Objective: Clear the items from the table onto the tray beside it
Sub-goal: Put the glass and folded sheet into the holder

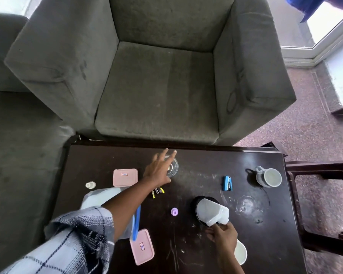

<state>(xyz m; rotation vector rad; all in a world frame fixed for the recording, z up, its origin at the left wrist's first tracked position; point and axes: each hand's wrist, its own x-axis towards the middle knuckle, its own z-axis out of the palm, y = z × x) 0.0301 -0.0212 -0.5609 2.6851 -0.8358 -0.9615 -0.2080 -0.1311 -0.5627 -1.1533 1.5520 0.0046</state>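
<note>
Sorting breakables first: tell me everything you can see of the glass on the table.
The glass is clear, round and apparently empty, standing upright on the dark table near its far edge. The left hand reaches over it with fingers spread, hiding its near-left side; contact cannot be told.

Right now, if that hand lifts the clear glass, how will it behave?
The glass looks rigid and breakable, being clear-walled. Its smooth sides may slip under the left hand. Standing upright, wide-mouthed, it would likely slide, not roll.
</note>
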